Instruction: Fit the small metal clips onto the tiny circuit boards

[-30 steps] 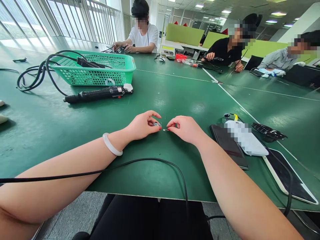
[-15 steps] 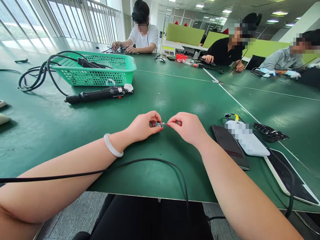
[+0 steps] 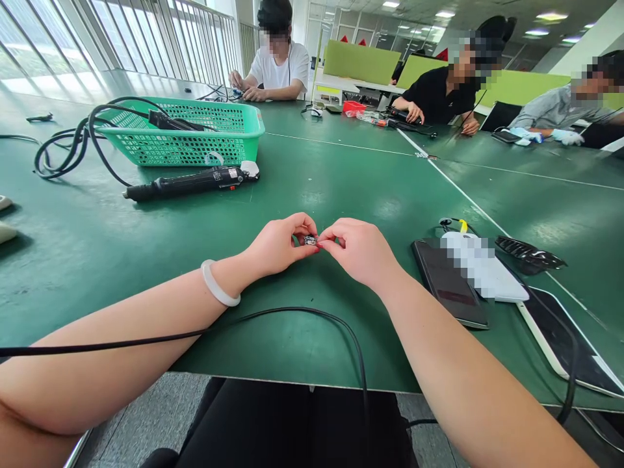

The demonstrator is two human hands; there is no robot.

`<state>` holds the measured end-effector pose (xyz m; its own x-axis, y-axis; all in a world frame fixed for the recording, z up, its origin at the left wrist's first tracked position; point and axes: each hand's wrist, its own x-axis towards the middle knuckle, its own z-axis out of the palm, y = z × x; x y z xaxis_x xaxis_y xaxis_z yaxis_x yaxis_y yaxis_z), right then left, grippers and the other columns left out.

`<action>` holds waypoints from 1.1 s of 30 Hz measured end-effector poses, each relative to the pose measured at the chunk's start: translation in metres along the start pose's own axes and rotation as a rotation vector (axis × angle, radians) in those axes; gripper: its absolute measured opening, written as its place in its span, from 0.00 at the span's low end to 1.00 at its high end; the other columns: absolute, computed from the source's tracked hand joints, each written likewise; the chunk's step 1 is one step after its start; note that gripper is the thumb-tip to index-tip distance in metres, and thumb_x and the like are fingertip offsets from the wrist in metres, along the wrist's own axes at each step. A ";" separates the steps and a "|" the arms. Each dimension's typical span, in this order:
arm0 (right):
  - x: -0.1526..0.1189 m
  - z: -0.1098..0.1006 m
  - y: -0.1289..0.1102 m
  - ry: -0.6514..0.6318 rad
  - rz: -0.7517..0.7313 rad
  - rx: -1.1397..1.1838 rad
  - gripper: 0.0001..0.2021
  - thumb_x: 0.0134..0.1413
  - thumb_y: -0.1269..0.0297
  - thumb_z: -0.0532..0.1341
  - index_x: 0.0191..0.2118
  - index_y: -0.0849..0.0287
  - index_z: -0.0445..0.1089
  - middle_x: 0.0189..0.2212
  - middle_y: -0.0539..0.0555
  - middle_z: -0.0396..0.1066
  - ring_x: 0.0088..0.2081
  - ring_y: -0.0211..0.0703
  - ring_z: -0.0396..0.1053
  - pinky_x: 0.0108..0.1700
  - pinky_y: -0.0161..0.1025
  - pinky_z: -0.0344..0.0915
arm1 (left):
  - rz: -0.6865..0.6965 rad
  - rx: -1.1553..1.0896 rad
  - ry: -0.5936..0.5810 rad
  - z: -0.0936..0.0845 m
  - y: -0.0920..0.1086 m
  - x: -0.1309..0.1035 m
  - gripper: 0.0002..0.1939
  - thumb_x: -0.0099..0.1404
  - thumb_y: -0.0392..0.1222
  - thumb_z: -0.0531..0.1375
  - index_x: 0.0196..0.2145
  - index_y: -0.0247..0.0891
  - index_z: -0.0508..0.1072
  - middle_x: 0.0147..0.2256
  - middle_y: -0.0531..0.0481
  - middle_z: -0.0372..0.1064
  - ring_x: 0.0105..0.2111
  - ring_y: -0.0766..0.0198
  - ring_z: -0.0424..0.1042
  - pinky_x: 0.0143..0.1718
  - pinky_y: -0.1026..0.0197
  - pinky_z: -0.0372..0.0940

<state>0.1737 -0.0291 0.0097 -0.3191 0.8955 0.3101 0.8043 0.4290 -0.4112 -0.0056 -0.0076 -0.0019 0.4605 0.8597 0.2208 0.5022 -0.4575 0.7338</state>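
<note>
My left hand [image 3: 279, 248] is closed in a pinch around a small silvery-and-black metal part [image 3: 311, 240], held just above the green table. The part is too small for me to name. From the other side my right hand [image 3: 359, 252] comes in with thumb and forefinger pressed together, its fingertips right at the part's right end and meeting the left fingertips. A thin silvery piece showed at those right fingertips half a second ago; it is now mostly covered by them.
A black electric screwdriver [image 3: 188, 182] lies before a green basket [image 3: 195, 146] with coiled cable. At right are a dark phone [image 3: 451, 283], a white device [image 3: 482, 266], a tablet [image 3: 572, 338] and black plastic [image 3: 530, 252]. A cable [image 3: 273, 311] crosses my left forearm. Several people sit beyond.
My right hand has moved slightly left, so its fingertips close the small gap to the part in my left hand. The left hand has barely moved.
</note>
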 end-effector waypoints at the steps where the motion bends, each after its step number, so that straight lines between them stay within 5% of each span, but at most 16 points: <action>1: 0.000 0.000 -0.001 0.000 0.001 -0.011 0.08 0.54 0.67 0.58 0.29 0.57 0.74 0.27 0.50 0.69 0.27 0.35 0.60 0.29 0.35 0.54 | 0.004 0.000 0.000 0.000 0.000 0.000 0.11 0.55 0.41 0.62 0.35 0.38 0.66 0.34 0.52 0.73 0.30 0.68 0.68 0.33 0.64 0.62; 33: -0.002 -0.001 -0.004 0.034 -0.018 -0.019 0.09 0.56 0.67 0.57 0.29 0.57 0.74 0.28 0.50 0.70 0.27 0.35 0.61 0.29 0.35 0.55 | 0.000 -0.059 0.011 0.001 0.000 0.000 0.10 0.55 0.42 0.62 0.35 0.38 0.67 0.32 0.52 0.73 0.30 0.68 0.68 0.34 0.63 0.62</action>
<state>0.1718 -0.0330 0.0116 -0.3165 0.8832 0.3461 0.8081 0.4421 -0.3891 -0.0049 -0.0082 -0.0028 0.4519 0.8625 0.2277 0.4583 -0.4435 0.7702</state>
